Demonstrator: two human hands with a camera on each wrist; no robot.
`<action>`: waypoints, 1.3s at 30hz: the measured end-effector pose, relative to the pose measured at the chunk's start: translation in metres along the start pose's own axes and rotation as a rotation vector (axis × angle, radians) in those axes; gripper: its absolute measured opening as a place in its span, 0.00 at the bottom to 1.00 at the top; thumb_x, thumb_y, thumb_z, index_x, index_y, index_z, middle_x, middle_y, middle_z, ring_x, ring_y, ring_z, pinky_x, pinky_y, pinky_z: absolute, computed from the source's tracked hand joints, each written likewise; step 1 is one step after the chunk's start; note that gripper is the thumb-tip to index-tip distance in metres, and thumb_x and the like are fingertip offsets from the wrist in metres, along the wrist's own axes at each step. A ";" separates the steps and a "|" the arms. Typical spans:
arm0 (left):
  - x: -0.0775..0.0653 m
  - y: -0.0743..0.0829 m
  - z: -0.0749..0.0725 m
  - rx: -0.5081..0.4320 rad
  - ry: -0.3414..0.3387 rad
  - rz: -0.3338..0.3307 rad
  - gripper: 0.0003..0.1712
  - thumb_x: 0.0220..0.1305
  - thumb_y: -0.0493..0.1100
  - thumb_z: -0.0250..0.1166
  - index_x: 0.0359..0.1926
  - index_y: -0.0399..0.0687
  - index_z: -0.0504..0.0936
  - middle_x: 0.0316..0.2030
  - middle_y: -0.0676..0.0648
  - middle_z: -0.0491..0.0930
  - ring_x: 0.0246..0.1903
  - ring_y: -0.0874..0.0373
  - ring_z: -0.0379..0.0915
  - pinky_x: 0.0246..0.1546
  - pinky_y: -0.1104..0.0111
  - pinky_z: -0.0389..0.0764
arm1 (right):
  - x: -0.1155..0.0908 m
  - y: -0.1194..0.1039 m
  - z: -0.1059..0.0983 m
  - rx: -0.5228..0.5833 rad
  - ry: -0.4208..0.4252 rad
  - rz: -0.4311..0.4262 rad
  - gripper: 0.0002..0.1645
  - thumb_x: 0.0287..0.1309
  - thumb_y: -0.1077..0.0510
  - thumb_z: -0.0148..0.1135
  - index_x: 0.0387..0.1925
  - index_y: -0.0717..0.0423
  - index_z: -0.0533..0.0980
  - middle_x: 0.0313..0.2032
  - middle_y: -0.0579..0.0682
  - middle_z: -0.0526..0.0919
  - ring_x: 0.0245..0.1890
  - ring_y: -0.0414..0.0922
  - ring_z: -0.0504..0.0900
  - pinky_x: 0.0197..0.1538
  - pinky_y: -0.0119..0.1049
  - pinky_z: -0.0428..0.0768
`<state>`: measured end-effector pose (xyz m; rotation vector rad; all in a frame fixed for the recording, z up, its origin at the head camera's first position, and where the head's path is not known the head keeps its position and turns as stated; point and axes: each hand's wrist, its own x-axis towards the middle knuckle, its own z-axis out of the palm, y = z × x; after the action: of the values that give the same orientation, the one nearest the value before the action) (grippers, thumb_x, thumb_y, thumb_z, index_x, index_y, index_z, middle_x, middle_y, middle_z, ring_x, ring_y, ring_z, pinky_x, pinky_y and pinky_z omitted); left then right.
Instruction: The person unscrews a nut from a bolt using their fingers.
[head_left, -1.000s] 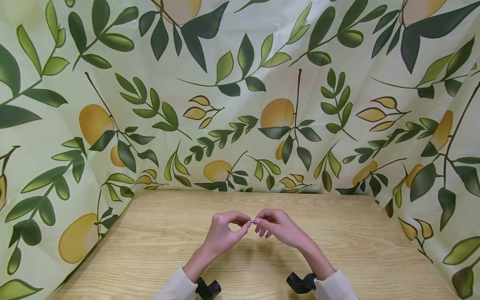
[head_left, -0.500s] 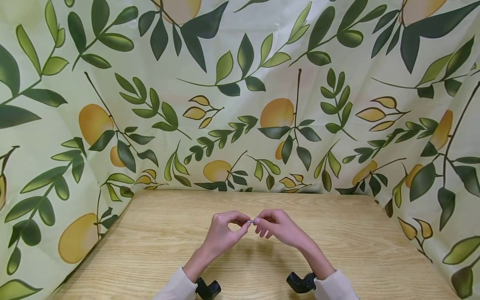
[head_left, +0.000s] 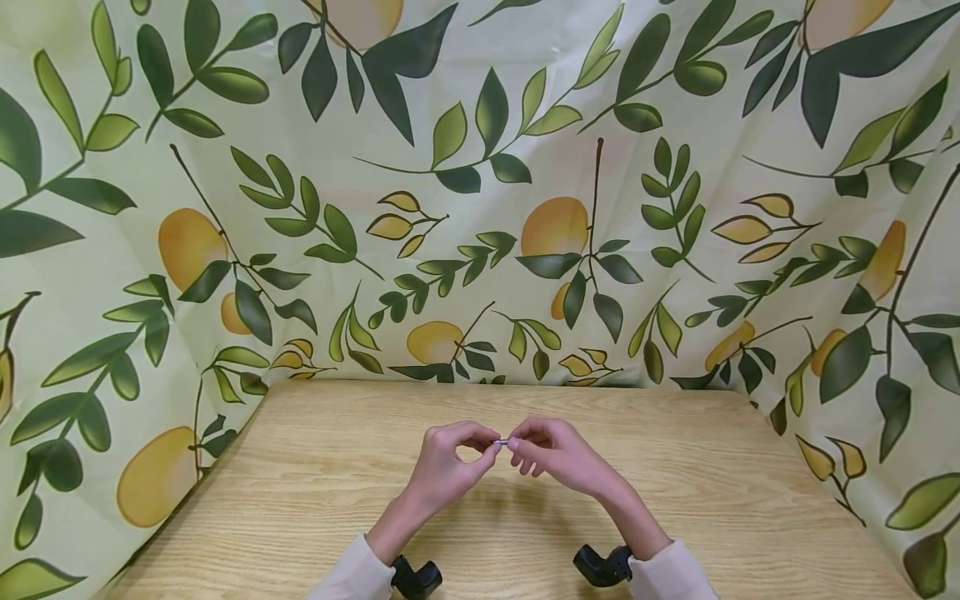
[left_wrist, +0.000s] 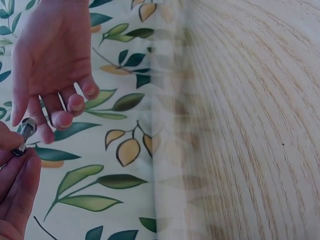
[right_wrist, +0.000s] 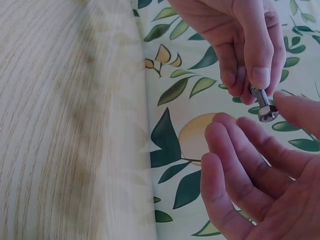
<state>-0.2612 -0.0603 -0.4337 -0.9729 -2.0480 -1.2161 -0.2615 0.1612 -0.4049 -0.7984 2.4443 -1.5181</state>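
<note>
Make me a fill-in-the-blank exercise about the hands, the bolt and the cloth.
1. The left hand pinches the bolt between its fingers and its ____.
2. The bolt's hexagonal ____ points toward the right hand.
3. Orange fruits and green ____ are printed on the cloth behind the table.
Missing words: thumb; head; leaves.

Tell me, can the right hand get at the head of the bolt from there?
Probably yes: the head of the bolt sticks out uncovered, close beside the right hand, while the left hand pinches the other end.
</note>
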 end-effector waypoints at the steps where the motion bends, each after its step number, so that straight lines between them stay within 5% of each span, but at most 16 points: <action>1: 0.000 0.000 0.000 0.001 0.000 0.001 0.03 0.61 0.35 0.74 0.36 0.45 0.90 0.30 0.46 0.90 0.29 0.66 0.86 0.33 0.72 0.88 | 0.000 0.000 0.000 0.000 -0.002 0.002 0.16 0.74 0.53 0.59 0.48 0.64 0.80 0.36 0.59 0.87 0.33 0.47 0.86 0.37 0.37 0.87; 26: 0.001 0.000 0.002 -0.038 -0.005 -0.014 0.04 0.61 0.34 0.74 0.37 0.45 0.90 0.30 0.46 0.91 0.30 0.65 0.87 0.35 0.73 0.88 | 0.001 0.005 0.000 0.017 0.028 -0.028 0.11 0.70 0.60 0.62 0.47 0.64 0.78 0.36 0.59 0.87 0.33 0.47 0.86 0.38 0.41 0.89; 33: 0.000 0.000 0.001 -0.023 0.002 -0.016 0.02 0.62 0.36 0.73 0.37 0.45 0.90 0.30 0.46 0.91 0.29 0.65 0.86 0.34 0.72 0.88 | 0.002 0.006 0.000 0.013 0.028 -0.021 0.15 0.70 0.55 0.63 0.49 0.65 0.78 0.34 0.60 0.87 0.32 0.57 0.86 0.37 0.44 0.89; 39: 0.000 0.000 0.001 -0.028 0.003 -0.007 0.03 0.62 0.35 0.73 0.37 0.45 0.90 0.30 0.45 0.91 0.29 0.64 0.87 0.35 0.74 0.88 | 0.003 0.007 -0.001 0.015 -0.002 -0.016 0.14 0.75 0.54 0.58 0.45 0.62 0.81 0.35 0.57 0.87 0.31 0.48 0.86 0.38 0.43 0.89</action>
<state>-0.2612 -0.0591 -0.4339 -0.9775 -2.0386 -1.2526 -0.2666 0.1625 -0.4099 -0.8188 2.4281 -1.5390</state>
